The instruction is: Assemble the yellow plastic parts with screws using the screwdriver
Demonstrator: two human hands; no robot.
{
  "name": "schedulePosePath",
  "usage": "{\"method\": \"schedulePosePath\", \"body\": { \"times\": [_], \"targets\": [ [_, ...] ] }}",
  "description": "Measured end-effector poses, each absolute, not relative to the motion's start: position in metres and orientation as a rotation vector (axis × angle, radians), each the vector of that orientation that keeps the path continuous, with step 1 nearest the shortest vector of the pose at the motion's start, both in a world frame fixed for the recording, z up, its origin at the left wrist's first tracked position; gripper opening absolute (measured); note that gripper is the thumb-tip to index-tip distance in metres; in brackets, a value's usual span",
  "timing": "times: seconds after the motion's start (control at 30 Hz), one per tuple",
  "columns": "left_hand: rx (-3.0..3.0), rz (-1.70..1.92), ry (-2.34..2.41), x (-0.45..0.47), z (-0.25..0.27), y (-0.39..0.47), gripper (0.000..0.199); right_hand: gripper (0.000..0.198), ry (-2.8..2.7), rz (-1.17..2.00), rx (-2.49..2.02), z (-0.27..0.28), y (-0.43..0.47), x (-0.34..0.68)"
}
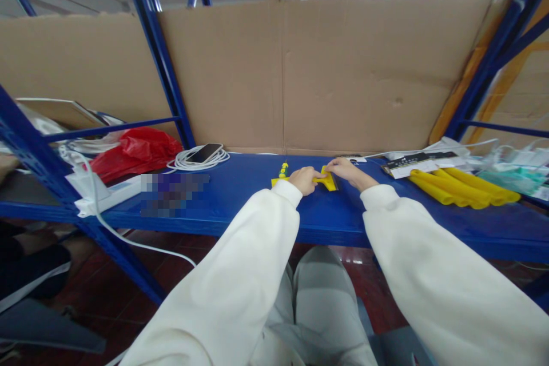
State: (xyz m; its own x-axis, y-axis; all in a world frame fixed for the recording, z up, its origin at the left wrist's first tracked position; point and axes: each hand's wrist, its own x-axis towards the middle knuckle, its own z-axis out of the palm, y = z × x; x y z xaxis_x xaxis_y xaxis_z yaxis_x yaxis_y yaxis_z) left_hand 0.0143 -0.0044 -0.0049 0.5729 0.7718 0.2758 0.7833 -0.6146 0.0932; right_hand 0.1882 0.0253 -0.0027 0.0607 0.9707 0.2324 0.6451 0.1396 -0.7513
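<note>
A small yellow piece with a flared end and a dark edge, like a scraper (328,183), lies between my hands just over the blue shelf (240,189). My left hand (304,180) is closed on its narrow end. From the other side my right hand (345,171) pinches its upper edge between thumb and fingers. Just beyond my left hand stands a little yellow-and-green item (283,170), too small to make out. Another bit of yellow (275,182) shows beside the left wrist, partly covered by the sleeve.
Yellow rolled tubes (458,186) and black-and-white packaging (420,163) lie at the right, near clear plastic bags (514,168). Leftward are a phone (206,153) on a coiled white cable (182,161), a red bag (137,151) and a white power strip (124,191). Cardboard (343,74) walls the back.
</note>
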Motion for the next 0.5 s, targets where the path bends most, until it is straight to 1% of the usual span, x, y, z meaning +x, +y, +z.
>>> {"method": "schedulePosePath", "body": {
  "times": [0.17,0.33,0.5],
  "targets": [
    [-2.737,-0.460,-1.357,0.0142,-0.0034,-0.0053,0.047,0.010,-1.545,0.562,-1.578,-0.0016,0.0220,0.1836],
    [-2.742,-0.479,-1.349,0.0141,-0.0025,-0.0059,0.047,0.014,-1.518,0.599,-1.536,-0.0001,0.0176,0.1808],
    [-2.738,-0.519,-1.354,0.0143,-0.0026,-0.0056,0.047,0.011,-1.406,0.617,-1.482,-0.0019,0.0225,0.1799]
  ]
}}
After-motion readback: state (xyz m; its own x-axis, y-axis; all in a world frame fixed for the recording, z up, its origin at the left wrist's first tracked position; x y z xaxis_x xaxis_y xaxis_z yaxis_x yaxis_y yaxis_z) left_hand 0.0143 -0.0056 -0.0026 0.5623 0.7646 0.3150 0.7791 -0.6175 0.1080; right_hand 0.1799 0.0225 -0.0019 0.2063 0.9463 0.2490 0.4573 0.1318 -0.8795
